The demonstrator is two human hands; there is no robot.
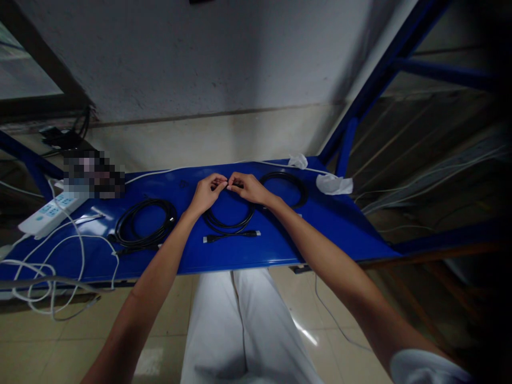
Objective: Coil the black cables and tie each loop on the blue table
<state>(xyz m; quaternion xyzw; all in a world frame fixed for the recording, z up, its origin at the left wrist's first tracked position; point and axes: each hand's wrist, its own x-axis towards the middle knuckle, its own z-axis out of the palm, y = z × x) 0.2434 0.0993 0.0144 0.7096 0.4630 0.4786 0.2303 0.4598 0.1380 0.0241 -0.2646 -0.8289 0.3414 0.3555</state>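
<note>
On the blue table, between two other coils, lies a looped black cable [231,233], with its two ends crossing at the side nearest the wearer. One plug [211,238] points left and the other [253,233] points right, both with pale tips. At the far side of this loop, the person's left hand [208,191] and right hand [245,186] come together, nearly touching. Each hand has thumb and forefinger pinched on a small dark piece [228,184] between them; it is too small to tell whether this is the cable itself or something around it.

To the left lies a thicker black coil [142,242]; to the right, partly behind the right wrist, lies another coil [303,188]. Beyond that one are two crumpled white scraps [335,185], one at the back edge and one near the right edge. At the far left, a white power strip [52,213] sits beside tangled white cords [50,266], with a pixelated patch just behind it. A pale wall [180,69] stands behind the table [280,242]. Below are the wearer's white trousers [244,330] and a tiled floor [164,330].
</note>
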